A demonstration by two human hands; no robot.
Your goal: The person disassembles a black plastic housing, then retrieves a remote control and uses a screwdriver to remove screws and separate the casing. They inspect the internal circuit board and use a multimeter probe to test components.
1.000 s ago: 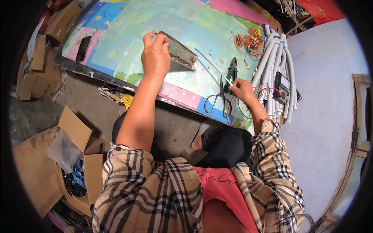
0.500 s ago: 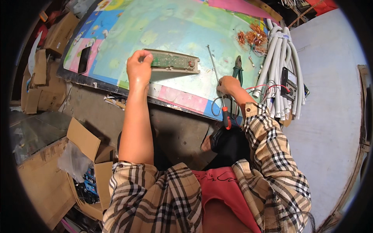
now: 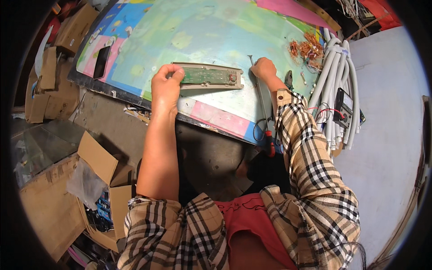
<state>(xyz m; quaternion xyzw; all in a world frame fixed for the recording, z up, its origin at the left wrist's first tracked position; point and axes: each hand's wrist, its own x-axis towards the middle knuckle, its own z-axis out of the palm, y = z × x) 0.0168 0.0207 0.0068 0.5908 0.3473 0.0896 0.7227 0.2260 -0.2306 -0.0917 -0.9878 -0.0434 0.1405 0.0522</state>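
Note:
My left hand (image 3: pixel 166 87) grips the left end of a long, narrow grey plastic casing (image 3: pixel 211 87). Inside that casing lies a green circuit board (image 3: pixel 200 75), with a small reddish part near its right end. Over the table, my right hand (image 3: pixel 264 69) has its fingers drawn together beside the tip of a long screwdriver. Anything between those fingers is too small to make out. The screwdriver's red and black handle (image 3: pixel 270 145) juts over the table's near edge. Dark-handled pliers (image 3: pixel 289 78) are partly hidden behind my right forearm.
Beyond my right arm are a tangle of copper wire (image 3: pixel 310 47), a bundle of pale tubes (image 3: pixel 331 67) and a black multimeter (image 3: pixel 344 107) with leads. A phone (image 3: pixel 101 62) lies at the table's left. An open cardboard box (image 3: pixel 120 211) stands at lower left.
My right hand has moved away from me along the screwdriver's shaft, up to near its tip, and its forearm now covers much of the pliers. My left hand keeps its hold on the casing.

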